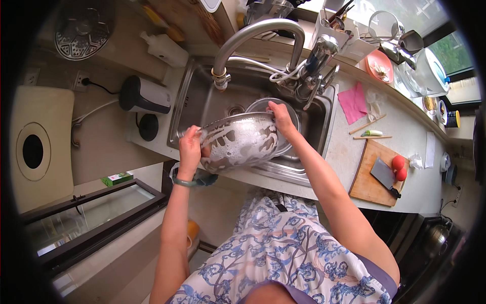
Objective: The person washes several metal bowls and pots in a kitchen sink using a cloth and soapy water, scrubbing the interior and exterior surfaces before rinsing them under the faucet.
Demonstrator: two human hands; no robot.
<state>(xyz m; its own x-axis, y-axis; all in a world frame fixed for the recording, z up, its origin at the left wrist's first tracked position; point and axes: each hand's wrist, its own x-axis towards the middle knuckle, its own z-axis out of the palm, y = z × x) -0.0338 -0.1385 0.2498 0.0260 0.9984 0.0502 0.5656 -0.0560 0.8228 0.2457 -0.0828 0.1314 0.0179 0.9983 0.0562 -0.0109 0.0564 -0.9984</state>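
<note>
Soap suds streak the outside of a large stainless steel pot (241, 142), tilted over the front of a steel sink (205, 78). My left hand (190, 146) grips it at its left end, and suds show by the fingers. At the opposite end, my right hand (280, 117) holds the rim area. Behind the tilted pot, a round metal vessel (290, 110) sits in the sink, partly hidden by the pot and my right hand. A curved faucet (262, 24) arches above the basin; no water is seen running from its spout.
On the right counter, a wooden cutting board (364, 178) carries a cleaver (383, 175) and two tomatoes (398, 163). Chopsticks (367, 124), a scallion piece (373, 133) and a pink cloth (353, 102) lie nearby. A soap dispenser (146, 95) stands left of the sink.
</note>
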